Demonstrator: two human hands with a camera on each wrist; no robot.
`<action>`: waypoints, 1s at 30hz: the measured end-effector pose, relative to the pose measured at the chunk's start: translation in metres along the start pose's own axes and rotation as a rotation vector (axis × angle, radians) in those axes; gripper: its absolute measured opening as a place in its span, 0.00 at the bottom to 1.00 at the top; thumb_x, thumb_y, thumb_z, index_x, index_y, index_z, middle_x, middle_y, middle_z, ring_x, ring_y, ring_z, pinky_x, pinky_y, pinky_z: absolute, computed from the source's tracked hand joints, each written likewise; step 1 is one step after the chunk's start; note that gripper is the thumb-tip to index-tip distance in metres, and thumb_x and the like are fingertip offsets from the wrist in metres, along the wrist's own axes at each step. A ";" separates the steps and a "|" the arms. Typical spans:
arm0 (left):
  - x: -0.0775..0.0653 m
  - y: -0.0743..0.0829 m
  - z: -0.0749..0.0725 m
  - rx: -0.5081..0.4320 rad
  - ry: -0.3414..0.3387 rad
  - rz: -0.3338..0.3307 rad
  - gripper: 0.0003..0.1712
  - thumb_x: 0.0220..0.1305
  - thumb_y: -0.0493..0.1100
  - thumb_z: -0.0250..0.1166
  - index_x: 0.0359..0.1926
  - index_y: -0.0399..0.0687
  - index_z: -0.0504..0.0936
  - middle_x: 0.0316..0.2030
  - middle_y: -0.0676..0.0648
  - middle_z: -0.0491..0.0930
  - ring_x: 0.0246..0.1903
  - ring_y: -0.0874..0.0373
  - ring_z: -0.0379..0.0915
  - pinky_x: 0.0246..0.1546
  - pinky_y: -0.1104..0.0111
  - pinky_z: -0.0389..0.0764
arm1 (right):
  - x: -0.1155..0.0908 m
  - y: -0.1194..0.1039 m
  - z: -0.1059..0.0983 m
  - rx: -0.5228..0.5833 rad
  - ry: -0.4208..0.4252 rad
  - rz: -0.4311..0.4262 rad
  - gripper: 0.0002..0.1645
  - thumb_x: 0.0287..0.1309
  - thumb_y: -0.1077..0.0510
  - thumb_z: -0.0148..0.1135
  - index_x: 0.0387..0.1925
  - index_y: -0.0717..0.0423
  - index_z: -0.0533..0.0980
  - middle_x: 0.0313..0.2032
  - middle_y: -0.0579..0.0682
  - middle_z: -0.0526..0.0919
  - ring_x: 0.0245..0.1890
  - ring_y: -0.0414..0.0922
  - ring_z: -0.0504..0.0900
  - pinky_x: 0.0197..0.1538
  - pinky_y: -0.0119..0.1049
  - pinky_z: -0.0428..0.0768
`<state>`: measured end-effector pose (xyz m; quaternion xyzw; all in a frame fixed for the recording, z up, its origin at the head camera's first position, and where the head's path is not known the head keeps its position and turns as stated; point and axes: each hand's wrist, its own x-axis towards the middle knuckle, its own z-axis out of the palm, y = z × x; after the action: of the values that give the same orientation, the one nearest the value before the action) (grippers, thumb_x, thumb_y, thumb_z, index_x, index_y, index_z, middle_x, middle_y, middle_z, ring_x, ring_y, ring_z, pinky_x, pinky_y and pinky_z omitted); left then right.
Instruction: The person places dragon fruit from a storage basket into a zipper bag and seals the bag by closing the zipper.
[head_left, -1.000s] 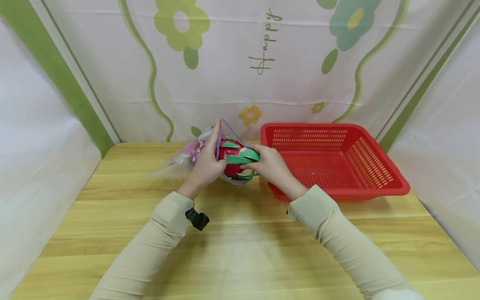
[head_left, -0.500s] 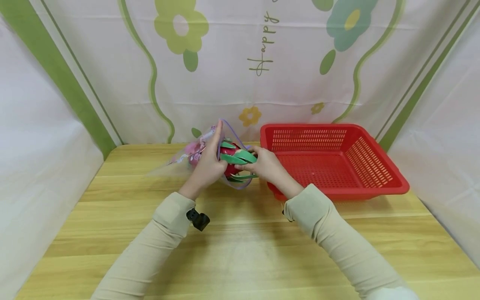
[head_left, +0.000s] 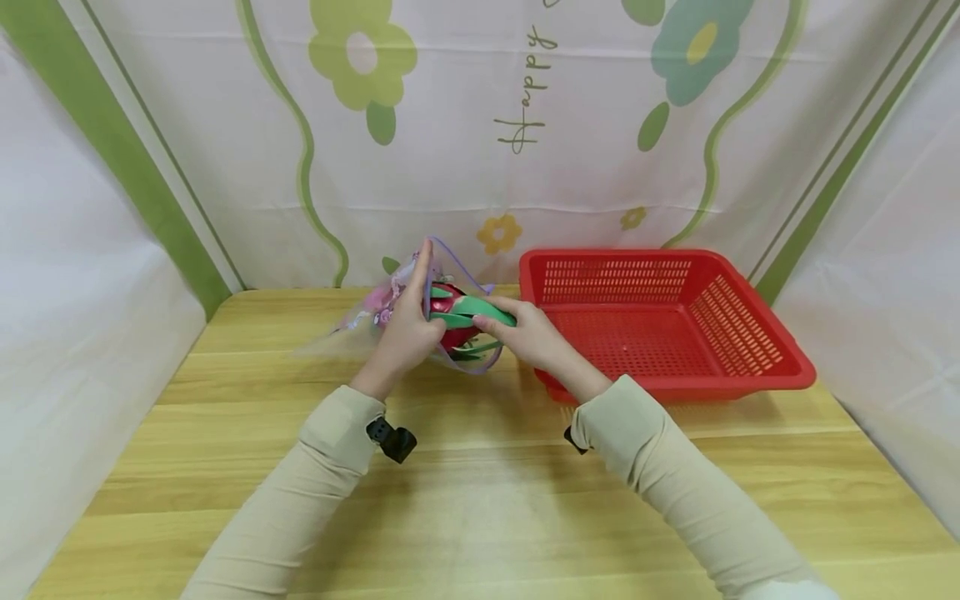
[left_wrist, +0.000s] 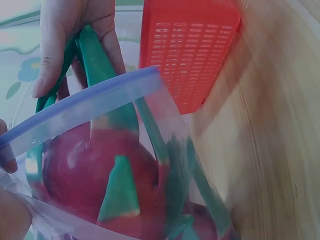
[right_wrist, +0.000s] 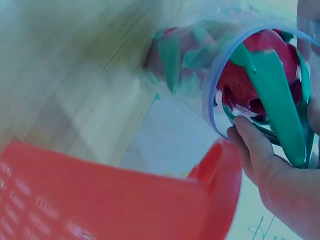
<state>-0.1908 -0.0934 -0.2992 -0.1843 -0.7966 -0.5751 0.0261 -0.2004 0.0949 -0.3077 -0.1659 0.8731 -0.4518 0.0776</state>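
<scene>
From my console I'm seeing a red-and-green fruit mid-frame, a red basket at right, flower-printed white cloth at top.

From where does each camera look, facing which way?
Head: worn there, facing forward and down at left hand and right hand; beige sleeves show.
Left wrist: worn there, facing green-leaved red fruit in clear plastic bag; both hands show partly.
Right wrist: worn there, facing bag's rim; right hand shows.
Wrist views share red rectangular plastic basket, fruit, bag.

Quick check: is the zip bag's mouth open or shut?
Open. The purple rim of the bag is spread around the dragon fruit, whose green leaves stick out through it, pinched by the right hand.
</scene>
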 end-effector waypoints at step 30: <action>-0.004 -0.009 -0.011 -0.044 0.060 0.040 0.59 0.47 0.21 0.47 0.76 0.56 0.32 0.76 0.58 0.31 0.73 0.52 0.40 0.17 0.75 0.60 | 0.017 -0.021 0.026 0.388 -0.041 0.087 0.30 0.73 0.49 0.39 0.67 0.62 0.61 0.61 0.68 0.70 0.60 0.62 0.74 0.62 0.50 0.74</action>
<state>-0.1918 -0.1071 -0.3051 -0.1835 -0.7788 -0.5971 0.0572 -0.2044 0.0574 -0.3061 -0.1192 0.7741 -0.6046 0.1452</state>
